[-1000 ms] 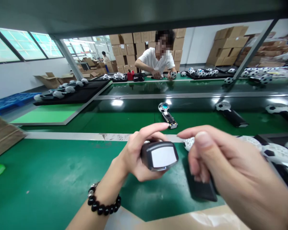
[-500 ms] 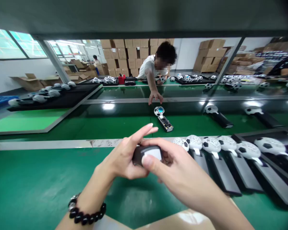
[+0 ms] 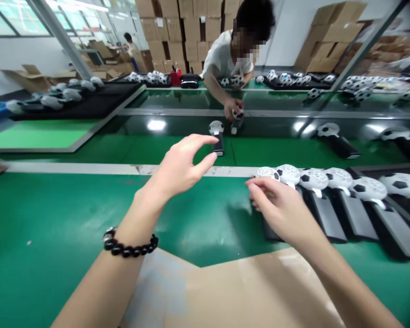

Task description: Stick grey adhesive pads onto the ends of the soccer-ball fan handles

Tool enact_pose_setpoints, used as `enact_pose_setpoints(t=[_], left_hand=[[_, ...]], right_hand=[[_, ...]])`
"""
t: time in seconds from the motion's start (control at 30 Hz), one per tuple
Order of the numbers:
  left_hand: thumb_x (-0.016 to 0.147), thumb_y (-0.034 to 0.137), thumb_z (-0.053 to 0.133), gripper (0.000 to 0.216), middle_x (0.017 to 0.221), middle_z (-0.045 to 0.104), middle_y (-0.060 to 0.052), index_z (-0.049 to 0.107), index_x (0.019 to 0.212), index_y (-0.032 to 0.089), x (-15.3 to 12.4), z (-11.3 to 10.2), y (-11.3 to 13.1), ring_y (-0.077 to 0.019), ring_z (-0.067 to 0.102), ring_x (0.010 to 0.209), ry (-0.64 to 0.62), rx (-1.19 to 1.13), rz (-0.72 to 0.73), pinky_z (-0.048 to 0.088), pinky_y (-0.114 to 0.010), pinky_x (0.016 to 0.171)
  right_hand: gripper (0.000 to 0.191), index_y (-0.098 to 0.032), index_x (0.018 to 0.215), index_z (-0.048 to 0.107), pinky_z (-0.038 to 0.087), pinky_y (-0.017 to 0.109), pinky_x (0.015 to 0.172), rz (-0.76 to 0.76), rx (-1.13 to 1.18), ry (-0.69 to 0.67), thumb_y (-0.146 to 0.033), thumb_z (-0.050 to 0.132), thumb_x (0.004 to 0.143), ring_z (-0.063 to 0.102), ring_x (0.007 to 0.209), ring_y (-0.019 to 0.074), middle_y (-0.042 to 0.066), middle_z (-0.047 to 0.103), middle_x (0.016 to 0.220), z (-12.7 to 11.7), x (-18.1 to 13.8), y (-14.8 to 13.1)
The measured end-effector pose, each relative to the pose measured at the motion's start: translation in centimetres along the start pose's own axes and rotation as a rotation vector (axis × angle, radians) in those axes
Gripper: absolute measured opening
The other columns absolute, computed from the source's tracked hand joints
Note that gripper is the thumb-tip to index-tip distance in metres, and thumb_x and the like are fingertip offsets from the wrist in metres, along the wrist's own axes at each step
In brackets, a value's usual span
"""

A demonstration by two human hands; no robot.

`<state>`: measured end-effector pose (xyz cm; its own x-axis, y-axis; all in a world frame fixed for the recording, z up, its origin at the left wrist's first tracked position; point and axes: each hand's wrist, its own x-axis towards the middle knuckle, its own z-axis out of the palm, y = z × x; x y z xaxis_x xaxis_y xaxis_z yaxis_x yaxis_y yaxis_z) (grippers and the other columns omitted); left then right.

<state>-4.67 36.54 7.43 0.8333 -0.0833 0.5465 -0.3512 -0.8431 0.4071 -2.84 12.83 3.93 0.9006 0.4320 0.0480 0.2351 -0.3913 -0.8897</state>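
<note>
My left hand [image 3: 181, 168] is open, thumb and forefinger apart. Its fingertips overlap the view of a football-patterned handheld device [image 3: 216, 127] lying on the belt; whether they touch it I cannot tell. My right hand [image 3: 276, 200] has curled fingers, with the thumb and forefinger tips close together and nothing visible in them. It hovers over the left end of a row of similar devices, hiding part of a ball-shaped head [image 3: 268, 173] and its dark handle [image 3: 272, 232]. Beside it lies another device with a long grey handle [image 3: 326, 218].
Across the belt [image 3: 259, 150], a co-worker's hand [image 3: 233, 108] grips another football device. More devices lie on the belt at right. A black tray [image 3: 102, 102] of devices is at left, with a light green board [image 3: 44, 132] below. Brown cardboard [image 3: 225, 291] lies in front of me.
My hands have separated, and the dark object with a white end is out of them. The co-worker's hand has taken hold of a device. My view has tilted down.
</note>
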Motion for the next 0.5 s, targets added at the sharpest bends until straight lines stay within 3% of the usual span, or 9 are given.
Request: enact_pose_setpoints(t=[0.07,0.13,0.2,0.27,0.37,0.5], left_hand=[[0.096,0.023,0.056,0.032,0.124,0.072,-0.009,0.067,0.125,0.015,-0.3,1.5,0.7,-0.0236,0.067,0.117,-0.126,-0.005,0.021,0.055,-0.04,0.104],[0.092,0.009,0.054,0.042,0.135,0.067,-0.01,0.064,0.132,0.018,-1.0,3.6,1.9,-0.0246,0.062,0.128,-0.329,0.041,0.147,0.052,-0.041,0.108],[0.084,-0.002,0.056,0.061,0.152,0.053,-0.011,0.059,0.141,0.022,-1.8,5.8,3.6,-0.0265,0.047,0.145,-0.555,0.108,0.364,0.046,-0.042,0.116],[0.082,-0.007,0.056,0.078,0.16,0.044,-0.012,0.048,0.151,0.028,-2.6,7.7,5.3,-0.026,0.037,0.152,-0.66,0.184,0.473,0.039,-0.044,0.122],[0.088,-0.009,0.046,0.08,0.157,0.047,-0.012,0.041,0.156,0.034,-3.6,9.4,6.5,-0.0248,0.039,0.152,-0.616,0.304,0.482,0.039,-0.045,0.122],[0.102,0.004,0.041,0.054,0.154,0.052,-0.01,0.057,0.144,0.033,-4.3,10.4,6.4,-0.0226,0.045,0.148,-0.446,0.258,0.614,0.036,-0.048,0.125]], right_hand=[[0.024,-0.022,0.096,0.069,0.051,0.032,0.066,-0.012,-0.092,-0.014,-0.041,0.055,0.099,0.066,0.069,0.02,0.004,0.07,0.081,-0.4,-3.5,0.3],[0.02,-0.024,0.095,0.068,0.05,0.029,0.06,-0.065,-0.186,-0.102,-0.036,0.054,0.101,0.068,0.068,0.0193,0.002,0.071,0.081,0.4,-6.7,0.7],[0.021,-0.025,0.094,0.067,0.052,0.027,0.059,-0.177,-0.234,-0.234,-0.026,0.048,0.103,0.071,0.072,0.019,0.002,0.073,0.085,2.3,-9.5,1.3],[0.026,-0.023,0.097,0.066,0.056,0.028,0.064,-0.313,-0.271,-0.31,-0.017,0.042,0.103,0.073,0.076,0.0199,0.004,0.073,0.088,4.9,-11.7,1.7],[0.025,-0.018,0.105,0.067,0.06,0.034,0.063,-0.46,-0.37,-0.269,-0.011,0.044,0.097,0.073,0.078,0.0242,0.008,0.072,0.091,8.6,-13.5,1.6],[0.014,-0.018,0.105,0.069,0.062,0.037,0.059,-0.448,-0.547,-0.265,-0.019,0.061,0.093,0.071,0.076,0.0267,0.01,0.071,0.089,10.5,-14.1,0.0]])
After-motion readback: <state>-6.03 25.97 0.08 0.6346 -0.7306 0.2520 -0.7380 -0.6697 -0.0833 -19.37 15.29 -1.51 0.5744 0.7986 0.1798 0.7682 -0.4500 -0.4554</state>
